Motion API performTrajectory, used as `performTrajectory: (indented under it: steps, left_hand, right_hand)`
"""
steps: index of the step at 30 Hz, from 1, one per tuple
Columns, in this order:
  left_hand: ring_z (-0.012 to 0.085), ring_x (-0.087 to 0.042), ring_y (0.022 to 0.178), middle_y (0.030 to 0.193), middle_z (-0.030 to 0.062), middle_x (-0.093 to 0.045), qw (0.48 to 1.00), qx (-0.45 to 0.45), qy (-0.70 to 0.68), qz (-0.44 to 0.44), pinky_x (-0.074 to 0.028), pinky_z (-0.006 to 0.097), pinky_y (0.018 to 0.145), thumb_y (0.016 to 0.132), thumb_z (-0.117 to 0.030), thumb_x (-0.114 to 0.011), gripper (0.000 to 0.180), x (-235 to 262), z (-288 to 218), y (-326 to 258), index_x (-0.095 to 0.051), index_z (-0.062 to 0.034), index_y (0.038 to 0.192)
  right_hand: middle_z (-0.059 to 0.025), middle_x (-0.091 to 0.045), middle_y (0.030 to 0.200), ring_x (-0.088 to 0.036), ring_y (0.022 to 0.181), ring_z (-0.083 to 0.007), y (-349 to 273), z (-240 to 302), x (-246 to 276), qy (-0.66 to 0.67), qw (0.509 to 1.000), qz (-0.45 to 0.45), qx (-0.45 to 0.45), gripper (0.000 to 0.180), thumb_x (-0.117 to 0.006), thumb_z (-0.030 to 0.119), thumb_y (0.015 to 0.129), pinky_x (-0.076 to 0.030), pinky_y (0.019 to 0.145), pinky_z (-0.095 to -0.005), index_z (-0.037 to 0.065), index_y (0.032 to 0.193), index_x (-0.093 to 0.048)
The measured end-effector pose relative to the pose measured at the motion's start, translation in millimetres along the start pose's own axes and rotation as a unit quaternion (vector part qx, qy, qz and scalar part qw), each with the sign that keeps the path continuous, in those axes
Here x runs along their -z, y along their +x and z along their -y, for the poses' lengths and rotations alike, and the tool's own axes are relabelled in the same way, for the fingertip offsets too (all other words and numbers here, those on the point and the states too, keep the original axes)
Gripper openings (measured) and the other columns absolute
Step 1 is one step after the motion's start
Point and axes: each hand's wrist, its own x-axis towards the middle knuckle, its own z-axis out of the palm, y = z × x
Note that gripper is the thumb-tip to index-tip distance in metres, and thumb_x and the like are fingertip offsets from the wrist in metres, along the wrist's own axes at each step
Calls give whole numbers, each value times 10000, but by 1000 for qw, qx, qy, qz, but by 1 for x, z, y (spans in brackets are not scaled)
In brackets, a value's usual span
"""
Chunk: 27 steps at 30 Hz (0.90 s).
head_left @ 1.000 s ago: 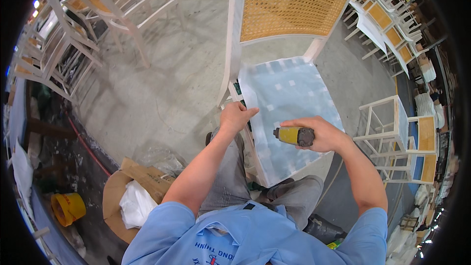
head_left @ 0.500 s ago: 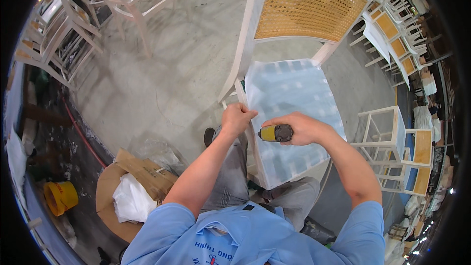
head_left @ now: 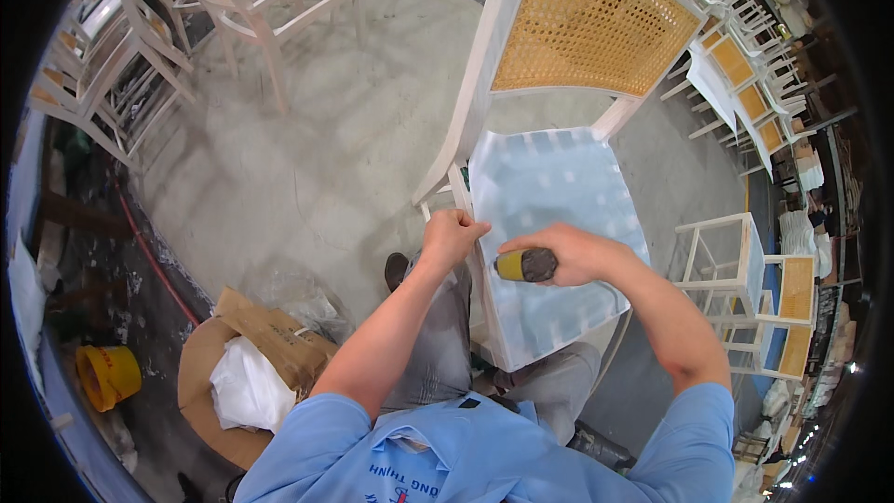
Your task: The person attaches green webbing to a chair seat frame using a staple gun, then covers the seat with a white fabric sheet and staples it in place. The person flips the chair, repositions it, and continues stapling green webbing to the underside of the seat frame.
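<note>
A pale wooden chair [head_left: 463, 135] with a woven cane back [head_left: 596, 23] stands before me. Over its seat lies a thin whitish sheet [head_left: 559, 182] with a faint blue check pattern. At the seat's left edge my left hand [head_left: 452, 240] is closed, thumb and fingertips pinching the sheet's border. My right hand [head_left: 577, 256] is wrapped round a yellow and dark grey staple gun [head_left: 527, 265], seen mostly from its end. The tool is over the seat near that same left edge, its nose pointing left toward my left fingertips. Whether the nose touches the sheet is hidden.
A round cardboard container [head_left: 209, 387] with white plastic [head_left: 250, 384] is at lower left, beside a yellow bucket [head_left: 109, 376]. Several chair frames [head_left: 270, 23] stand at upper left, and more chairs [head_left: 745, 84] line the right. A hose [head_left: 612, 349] runs near my right leg.
The chair and both hands sit slightly lower in the picture. The pinch and the grip on the staple gun stay the same; the staple gun has tilted a little.
</note>
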Motion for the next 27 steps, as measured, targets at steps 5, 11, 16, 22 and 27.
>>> performTrajectory:
  steps: [5, 11, 16, 22, 27]
  left_hand:
    - [209, -655, 667, 708, 111, -702, 998, -28, 24, -54, -525, 385, 657, 827, -357, -872, 400, 8, -26, 17, -674, -20, 746]
    - [209, -659, 660, 722, 106, -704, 998, -16, -8, -66, -529, 391, 656, 837, -297, -866, 356, 15, -19, 43, -676, -8, 751]
    - [163, -618, 659, 722, 75, -683, 996, -10, -54, -68, -503, 369, 627, 850, -215, -860, 282, 11, -14, 43, -693, 1, 776]
    - [167, -647, 659, 732, 88, -708, 996, -17, -60, -62, -530, 361, 648, 851, -215, -855, 266, 15, -12, 43, -715, 4, 801]
    - [154, -624, 658, 730, 76, -699, 996, -28, -50, -65, -525, 357, 639, 849, -207, -860, 256, 14, -12, 44, -721, 4, 806]
  right_hand:
    - [-138, -755, 1201, -718, 1040, -340, -6, -7, 36, -15, 998, -65, 10, 757, -795, -10, 756, -557, 966, -403, 198, 1458, -605]
    - [-111, -763, 1176, -718, 1026, -299, 20, -4, 47, 33, 999, -39, 12, 776, -799, -13, 753, -558, 956, -396, 209, 1467, -589]
    - [-100, -771, 1135, -721, 1019, -300, 38, -2, 46, -2, 999, 7, -34, 795, -804, -20, 738, -562, 950, -410, 240, 1460, -596]
    - [-109, -774, 1095, -728, 989, -302, 53, -9, 40, -19, 999, 25, -13, 802, -796, -24, 734, -573, 917, -425, 272, 1454, -606]
    - [-110, -776, 1089, -733, 966, -302, 57, -9, 36, -36, 998, 38, -28, 803, -798, -24, 734, -580, 897, -419, 279, 1454, -610]
